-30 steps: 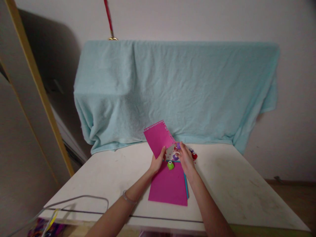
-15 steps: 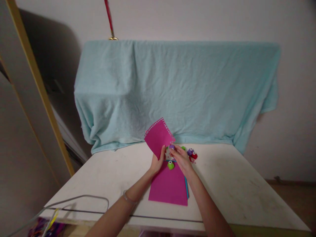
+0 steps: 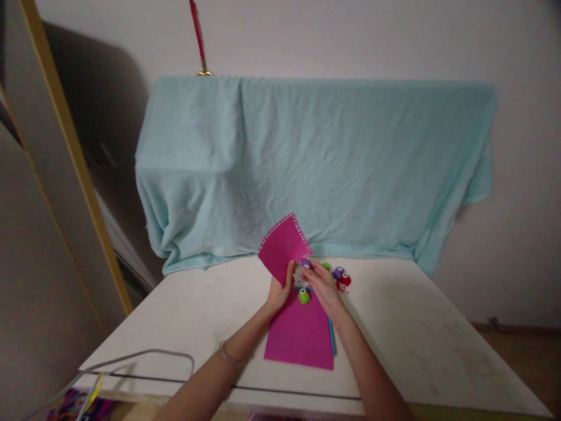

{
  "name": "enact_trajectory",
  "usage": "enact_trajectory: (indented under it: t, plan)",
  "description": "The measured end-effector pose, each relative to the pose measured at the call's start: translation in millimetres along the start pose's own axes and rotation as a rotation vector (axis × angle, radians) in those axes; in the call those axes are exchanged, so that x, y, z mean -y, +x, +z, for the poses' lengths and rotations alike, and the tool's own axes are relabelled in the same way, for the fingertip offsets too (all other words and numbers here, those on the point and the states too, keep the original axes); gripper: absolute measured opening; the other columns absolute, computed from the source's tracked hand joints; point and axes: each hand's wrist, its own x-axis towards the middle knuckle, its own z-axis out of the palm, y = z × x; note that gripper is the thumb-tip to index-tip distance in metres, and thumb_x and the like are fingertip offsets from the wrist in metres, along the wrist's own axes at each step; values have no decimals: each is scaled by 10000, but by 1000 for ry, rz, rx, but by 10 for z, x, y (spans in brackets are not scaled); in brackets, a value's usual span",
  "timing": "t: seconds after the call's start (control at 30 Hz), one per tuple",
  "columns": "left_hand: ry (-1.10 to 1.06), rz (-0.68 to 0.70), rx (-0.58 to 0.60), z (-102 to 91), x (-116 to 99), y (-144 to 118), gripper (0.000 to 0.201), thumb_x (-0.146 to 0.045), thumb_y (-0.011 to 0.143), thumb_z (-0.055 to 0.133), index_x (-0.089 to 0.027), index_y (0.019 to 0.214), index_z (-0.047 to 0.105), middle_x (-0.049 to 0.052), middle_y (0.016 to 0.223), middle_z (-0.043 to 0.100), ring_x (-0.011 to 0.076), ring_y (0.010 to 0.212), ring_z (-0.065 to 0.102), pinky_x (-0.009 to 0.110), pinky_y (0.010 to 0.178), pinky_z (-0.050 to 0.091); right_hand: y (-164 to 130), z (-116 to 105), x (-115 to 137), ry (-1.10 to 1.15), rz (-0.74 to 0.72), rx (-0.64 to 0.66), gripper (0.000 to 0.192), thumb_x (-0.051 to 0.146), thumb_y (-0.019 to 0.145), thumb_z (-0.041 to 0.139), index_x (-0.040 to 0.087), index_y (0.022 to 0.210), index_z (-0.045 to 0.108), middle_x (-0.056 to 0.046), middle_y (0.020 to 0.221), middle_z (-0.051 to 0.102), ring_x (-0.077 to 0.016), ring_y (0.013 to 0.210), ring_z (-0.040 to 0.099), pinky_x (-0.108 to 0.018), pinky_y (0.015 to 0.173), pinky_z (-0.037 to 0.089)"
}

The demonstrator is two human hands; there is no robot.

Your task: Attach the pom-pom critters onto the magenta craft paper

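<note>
My left hand (image 3: 281, 290) is closed on a magenta sheet of paper (image 3: 283, 248), which is raised and tilted above the table. A row of small punched holes runs along its top and right edges. At the sheet's right corner, my right hand (image 3: 322, 286) grips a small purple craft punch (image 3: 305, 265), partly covered by the fingers. Below the hands, a green craft punch (image 3: 303, 296) rests near the top of a stack of magenta paper (image 3: 300, 336). Teal edges show at that stack's right side. Between the hands lies a pale surface with pink paper bits (image 3: 301, 278).
To the right of my right hand, another purple punch (image 3: 338, 272), a red punch (image 3: 346, 279) and a partly hidden green one (image 3: 326, 266) sit on the white table (image 3: 403, 333). A light blue towel (image 3: 324, 164) hangs behind. A grey cable (image 3: 153, 351) crosses the front left.
The camera view has shifted slightly. Both hands keep the same hold on the sheet and the purple punch, with no clear movement otherwise.
</note>
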Motion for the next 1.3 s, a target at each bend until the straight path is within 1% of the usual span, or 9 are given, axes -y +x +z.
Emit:
enact_trajectory:
  t: [0.1, 0.27, 0.5, 0.73, 0.87, 1.0, 1.07, 1.2, 1.3]
  plan:
    - [-20, 14, 45, 7, 37, 19, 496, -628, 939, 488, -168, 853, 651, 17, 649, 600, 197, 716, 607, 340, 800, 481, 3, -12, 0, 10, 4, -6, 353, 338, 673, 882, 206, 973, 751, -18, 891, 716, -141, 729, 616, -265, 719, 494]
    - [-67, -7, 72, 33, 74, 36, 489, -636, 926, 511, -174, 815, 625, 5, 635, 572, 180, 671, 569, 321, 754, 470, 0, -14, -1, 20, 16, -6, 354, 342, 654, 894, 191, 940, 747, -15, 849, 708, -137, 713, 613, -261, 715, 485]
    - [-80, -48, 50, 42, 84, 63, 525, -694, 885, 526, -180, 827, 617, 8, 636, 569, 189, 680, 574, 324, 742, 470, 12, -22, -13, 15, 25, -19, 382, 336, 642, 901, 190, 958, 743, -16, 845, 704, -145, 709, 612, -270, 696, 488]
    - [-56, -1, 45, 39, 47, 65, 497, -675, 903, 506, -197, 842, 623, 35, 685, 611, 213, 732, 606, 323, 741, 484, 21, -18, -27, 16, 13, -4, 364, 338, 653, 897, 193, 952, 748, -15, 852, 695, -145, 714, 606, -269, 700, 491]
    - [-56, 55, 32, 37, 6, 66, 461, -640, 921, 503, -196, 860, 610, 41, 776, 642, 198, 746, 603, 304, 744, 478, 17, -22, -30, 20, 3, 2, 360, 341, 653, 899, 197, 947, 751, -12, 856, 689, -137, 702, 597, -263, 692, 495]
    - [-49, 76, 29, 44, 24, 77, 447, -627, 928, 499, -197, 855, 595, 36, 791, 638, 189, 743, 593, 303, 759, 473, 30, -40, -60, 17, -5, 13, 351, 350, 669, 890, 194, 949, 747, -14, 848, 689, -140, 711, 603, -265, 699, 501]
    - [-50, 64, 27, 47, 41, 79, 455, -636, 921, 502, -196, 853, 598, 38, 783, 637, 194, 750, 594, 306, 764, 473, 39, -45, -76, 21, -7, 15, 356, 358, 665, 891, 194, 944, 744, -17, 848, 696, -142, 703, 608, -269, 694, 503]
    - [-50, -10, 33, 41, 33, 74, 503, -686, 891, 505, -199, 808, 600, 40, 717, 627, 207, 726, 598, 309, 718, 476, 41, -33, -81, 21, 1, 4, 375, 355, 646, 903, 193, 943, 741, -22, 853, 706, -146, 700, 617, -271, 689, 509]
    - [-56, 10, 18, 36, 6, 70, 497, -688, 880, 523, -201, 821, 601, 39, 738, 637, 207, 739, 603, 308, 732, 478, 34, -24, -70, 12, 1, 7, 369, 355, 651, 900, 198, 945, 742, -25, 868, 710, -148, 711, 622, -271, 686, 514]
